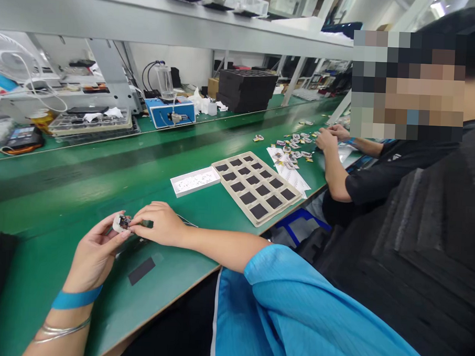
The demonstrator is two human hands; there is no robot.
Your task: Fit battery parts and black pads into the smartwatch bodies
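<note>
Between the fingertips of my left hand [101,243] is a small white ring-like part [119,223] with dark electronics inside. My right hand [157,224] is closed in a pinch at the part's right side; what its fingertips grip is too small to make out. Both hands are just above the green bench [170,272]. Below them lies a flat black rectangle [141,271]. A thin, light-coloured tool [189,222] shows partly from behind my right hand.
A shallow white box [195,182] with tiny pieces adjoins a beige tray [255,221] of black squares. Beyond lie several small white parts [294,144] near a co-worker's hands [331,137]. A blue machine [170,112] and black stacked trays [246,89] stand behind; black foam [415,249] rises at right.
</note>
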